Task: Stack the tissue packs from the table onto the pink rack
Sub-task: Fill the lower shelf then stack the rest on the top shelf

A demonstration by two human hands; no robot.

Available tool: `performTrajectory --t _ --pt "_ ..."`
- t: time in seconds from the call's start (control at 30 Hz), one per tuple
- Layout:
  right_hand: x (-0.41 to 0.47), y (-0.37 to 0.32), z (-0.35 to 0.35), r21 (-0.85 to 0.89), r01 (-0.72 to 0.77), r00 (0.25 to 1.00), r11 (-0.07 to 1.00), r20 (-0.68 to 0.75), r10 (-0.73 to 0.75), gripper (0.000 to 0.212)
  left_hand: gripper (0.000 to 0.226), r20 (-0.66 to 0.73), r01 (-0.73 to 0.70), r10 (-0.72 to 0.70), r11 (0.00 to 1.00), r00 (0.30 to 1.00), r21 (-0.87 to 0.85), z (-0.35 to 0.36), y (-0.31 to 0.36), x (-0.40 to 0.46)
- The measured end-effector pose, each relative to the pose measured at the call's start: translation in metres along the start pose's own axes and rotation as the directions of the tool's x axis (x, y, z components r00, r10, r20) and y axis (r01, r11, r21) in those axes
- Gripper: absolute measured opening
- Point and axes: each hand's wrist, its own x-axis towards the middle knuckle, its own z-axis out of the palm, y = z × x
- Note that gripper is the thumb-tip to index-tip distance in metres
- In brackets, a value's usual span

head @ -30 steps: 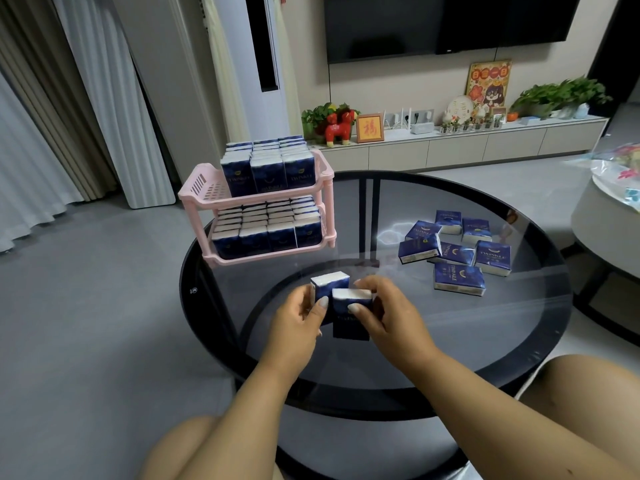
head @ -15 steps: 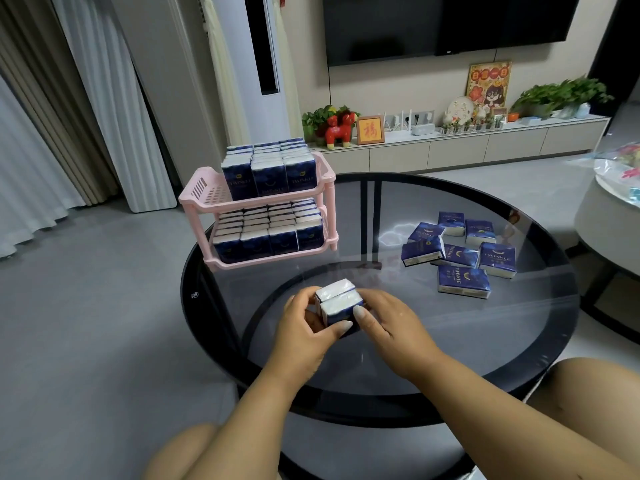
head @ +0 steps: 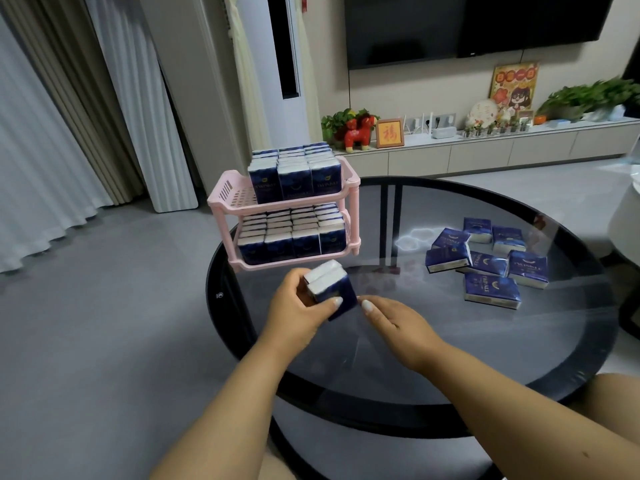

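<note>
Grey floor (head: 104, 306), pale curtains (head: 45, 133), wall-mounted television (head: 467, 26), low white cabinet (head: 485, 154)

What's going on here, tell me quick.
A person is loading tissue packs onto a pink rack on a glass table. The left hand grips two packs pressed together; the right hand lies open beside them. The bottom shelf looks full, the top has room, and loose packs wait on the right.

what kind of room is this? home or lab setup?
Most likely a home living room. A wall-mounted TV hangs over a low media cabinet with plants and ornaments, floor-length curtains line the left side, and the person works at a round glass coffee table.
</note>
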Motion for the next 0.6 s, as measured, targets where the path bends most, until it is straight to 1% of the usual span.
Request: performTrajectory --t 0.07,0.13,0.27,0.37,0.47,0.6 --pt "0.01 -0.002 0.002 -0.063 -0.042 0.999 0.997 0.001 0.042 0.047 0.045 -0.032 -0.031 0.032 0.999 0.999 0.044 -0.018 0.011 0.013" --pt "0.019 0.0 0.006 -0.118 -0.053 0.999 0.992 0.002 0.054 0.045 0.046 -0.044 -0.053 0.058 0.993 0.997 0.11 -0.039 0.024 0.027" --pt "0.028 0.003 0.015 -0.229 -0.058 0.998 0.972 -0.035 0.051 0.044 0.052 -0.074 -0.103 0.122 0.969 0.99 0.223 -0.081 0.049 0.055" --pt "0.028 0.002 0.018 -0.33 -0.022 0.999 0.944 -0.038 0.01 0.045 0.054 -0.089 -0.138 0.17 0.947 0.981 0.289 -0.105 0.069 0.078" --pt "0.028 0.0 0.018 -0.385 -0.002 0.999 0.923 -0.041 -0.015 0.047 0.054 -0.07 -0.134 0.171 0.92 0.983 0.368 -0.121 0.085 0.1" --pt "0.027 -0.002 0.019 -0.407 0.009 0.999 0.913 -0.042 -0.028 0.049 0.053 -0.049 -0.103 0.143 0.875 0.988 0.474 -0.131 0.098 0.126"
